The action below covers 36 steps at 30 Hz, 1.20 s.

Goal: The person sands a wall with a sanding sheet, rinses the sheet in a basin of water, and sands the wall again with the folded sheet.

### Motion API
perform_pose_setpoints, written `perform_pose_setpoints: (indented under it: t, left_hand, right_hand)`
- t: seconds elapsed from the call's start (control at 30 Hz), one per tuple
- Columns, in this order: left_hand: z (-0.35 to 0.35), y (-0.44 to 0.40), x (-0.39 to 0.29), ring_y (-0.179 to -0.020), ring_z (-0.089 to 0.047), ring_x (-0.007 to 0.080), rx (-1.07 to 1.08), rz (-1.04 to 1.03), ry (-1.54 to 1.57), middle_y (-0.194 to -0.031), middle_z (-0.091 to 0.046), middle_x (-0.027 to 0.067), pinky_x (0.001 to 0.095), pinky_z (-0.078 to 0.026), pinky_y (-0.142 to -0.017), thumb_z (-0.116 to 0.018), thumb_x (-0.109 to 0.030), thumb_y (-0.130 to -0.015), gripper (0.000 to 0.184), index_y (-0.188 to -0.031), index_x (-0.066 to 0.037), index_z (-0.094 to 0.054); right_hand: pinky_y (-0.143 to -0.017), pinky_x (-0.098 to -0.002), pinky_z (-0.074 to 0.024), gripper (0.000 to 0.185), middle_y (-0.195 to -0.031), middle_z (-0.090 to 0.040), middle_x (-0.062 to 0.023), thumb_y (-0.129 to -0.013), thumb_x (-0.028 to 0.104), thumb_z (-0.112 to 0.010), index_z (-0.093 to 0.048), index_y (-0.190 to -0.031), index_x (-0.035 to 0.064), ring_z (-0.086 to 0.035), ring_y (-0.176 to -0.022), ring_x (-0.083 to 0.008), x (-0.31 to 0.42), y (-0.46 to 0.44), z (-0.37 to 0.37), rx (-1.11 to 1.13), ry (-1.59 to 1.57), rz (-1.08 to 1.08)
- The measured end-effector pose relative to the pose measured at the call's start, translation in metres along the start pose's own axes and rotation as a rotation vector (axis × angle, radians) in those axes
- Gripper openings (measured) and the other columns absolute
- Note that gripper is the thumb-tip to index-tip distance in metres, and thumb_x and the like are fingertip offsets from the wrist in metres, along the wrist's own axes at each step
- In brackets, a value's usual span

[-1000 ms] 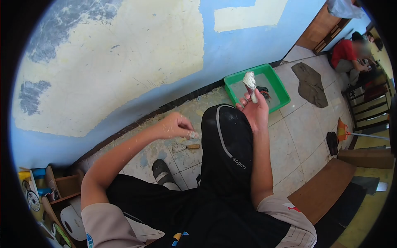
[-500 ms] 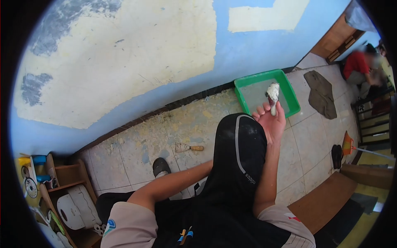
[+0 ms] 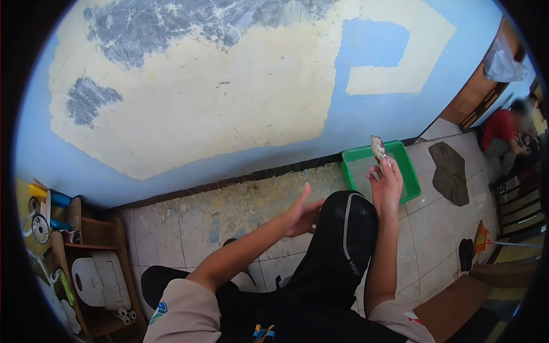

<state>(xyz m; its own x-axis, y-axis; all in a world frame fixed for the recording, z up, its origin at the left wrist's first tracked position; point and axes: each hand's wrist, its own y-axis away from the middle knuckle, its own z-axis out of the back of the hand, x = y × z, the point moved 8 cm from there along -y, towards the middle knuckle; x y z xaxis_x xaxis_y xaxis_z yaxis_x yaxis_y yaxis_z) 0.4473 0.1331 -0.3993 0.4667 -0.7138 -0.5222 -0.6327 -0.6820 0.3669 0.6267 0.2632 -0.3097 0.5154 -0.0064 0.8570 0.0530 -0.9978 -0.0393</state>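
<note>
Fingers of the right hand (image 3: pixel 388 182) pinch a smeared tool (image 3: pixel 377 148) jutting past their tips, green tub (image 3: pixel 409 164) beyond; the left hand (image 3: pixel 299 217) spreads loosely beside the knee (image 3: pixel 361 212), seemingly empty. Best keep that pinch steady.

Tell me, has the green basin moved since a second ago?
No. The basin keeps its place at the foot of the wall; only the camera's view shifted.

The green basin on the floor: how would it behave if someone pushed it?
The green basin is broad and low, so it would probably slide on the tiles rather than tip. Its thin-looking walls may flex a little, and the grey contents, if liquid, could slosh.
</note>
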Motion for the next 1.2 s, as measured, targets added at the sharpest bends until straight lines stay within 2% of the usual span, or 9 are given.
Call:
perform_pose_setpoints:
  t: [0.13,0.2,0.23,0.3,0.37,0.43,0.53,0.73,1.2]
  left_hand:
    - [-0.003,0.043,-0.117,-0.129,-0.060,0.0193,0.565,-0.428,0.296,-0.135,-0.069,0.0119,0.0543,-0.041,-0.110,-0.025,-0.091,-0.096,0.105,-0.166,-0.013,-0.036]
    - [-0.006,0.075,-0.172,-0.105,-0.066,0.0175,-0.311,-0.707,-0.311,-0.109,-0.071,0.0043,0.0432,-0.048,-0.102,-0.049,-0.071,-0.104,0.078,-0.150,-0.010,-0.055]
    - [-0.020,0.077,-0.190,-0.105,-0.066,0.0175,-0.303,-0.711,-0.318,-0.109,-0.071,0.0043,0.0432,-0.048,-0.102,-0.049,-0.071,-0.104,0.078,-0.150,-0.010,-0.055]
    - [-0.062,0.102,-0.242,-0.089,-0.065,0.0151,-0.506,-1.075,-0.923,-0.103,-0.067,0.0000,0.0317,-0.051,-0.091,-0.070,-0.038,-0.104,0.041,-0.129,-0.006,-0.068]
    - [-0.090,0.126,-0.282,-0.092,-0.065,0.0122,-0.695,-1.324,-0.940,-0.111,-0.067,0.0013,0.0272,-0.053,-0.084,-0.076,-0.016,-0.099,0.022,-0.118,-0.006,-0.073]
    - [-0.144,0.164,-0.306,-0.098,-0.069,0.0188,-0.913,-1.560,-1.342,-0.121,-0.069,0.0045,0.0323,-0.056,-0.085,-0.070,-0.012,-0.097,0.031,-0.128,-0.009,-0.071]
    - [-0.185,0.184,-0.323,-0.107,-0.071,0.0270,-1.064,-1.919,-1.975,-0.137,-0.068,0.0038,0.0370,-0.060,-0.087,-0.067,-0.008,-0.091,0.048,-0.139,-0.014,-0.068]
    - [-0.175,0.146,-0.349,-0.114,-0.070,0.0284,-1.029,-1.439,-2.241,-0.157,-0.057,-0.0051,0.0391,-0.061,-0.090,-0.065,-0.012,-0.089,0.066,-0.154,-0.020,-0.056]
    - [-0.156,0.144,-0.340,-0.114,-0.067,0.0323,-1.279,-1.249,-2.281,-0.164,-0.050,-0.0061,0.0400,-0.061,-0.091,-0.068,-0.022,-0.084,0.082,-0.163,-0.021,-0.045]
  right_hand:
    - [-0.081,-0.0283,-0.0485,0.014,-0.112,-0.062,-0.0017,-0.104,0.014,-0.071,-0.070,-0.114,0.0048,-0.059,-0.095,-0.0107,0.038,-0.029,-0.049,0.078,0.260,0.180]
    - [-0.080,-0.0284,-0.0490,0.014,-0.114,-0.063,-0.0044,-0.099,0.007,-0.075,-0.072,-0.111,0.0001,-0.059,-0.091,-0.0119,0.078,-0.029,-0.110,0.171,0.412,0.555]
    - [-0.080,-0.0284,-0.0491,0.016,-0.116,-0.062,-0.0059,-0.097,0.006,-0.076,-0.073,-0.110,-0.0012,-0.060,-0.090,-0.0129,0.093,-0.031,-0.140,0.213,0.529,0.716]
    - [-0.078,-0.0282,-0.0497,0.018,-0.120,-0.066,-0.0078,-0.092,0.004,-0.079,-0.077,-0.110,-0.0009,-0.062,-0.088,-0.0154,0.121,-0.022,-0.201,0.260,0.708,0.980]
    - [-0.076,-0.0280,-0.0502,0.020,-0.122,-0.069,-0.0082,-0.090,0.004,-0.080,-0.079,-0.110,0.0008,-0.063,-0.087,-0.0169,0.136,-0.030,-0.245,0.266,0.770,1.084]
    - [-0.071,-0.0280,-0.0521,0.027,-0.124,-0.075,-0.0045,-0.085,0.004,-0.081,-0.080,-0.112,0.0052,-0.064,-0.080,-0.0193,0.150,-0.023,-0.283,0.257,0.822,1.628]
    - [-0.066,-0.0278,-0.0541,0.031,-0.123,-0.078,-0.0010,-0.083,0.004,-0.080,-0.080,-0.113,0.0083,-0.064,-0.074,-0.0193,0.145,-0.047,-0.306,0.248,0.783,1.653]
    - [-0.062,-0.0276,-0.0556,0.038,-0.121,-0.076,0.0025,-0.079,0.007,-0.081,-0.078,-0.116,0.0115,-0.064,-0.074,-0.0167,0.121,-0.066,-0.308,0.160,0.917,1.724]
    - [-0.053,-0.0259,-0.0533,0.048,-0.146,-0.067,0.0123,-0.084,0.004,-0.073,-0.076,-0.129,0.0219,-0.072,-0.069,-0.0141,0.089,-0.080,-0.311,0.010,0.978,1.504]
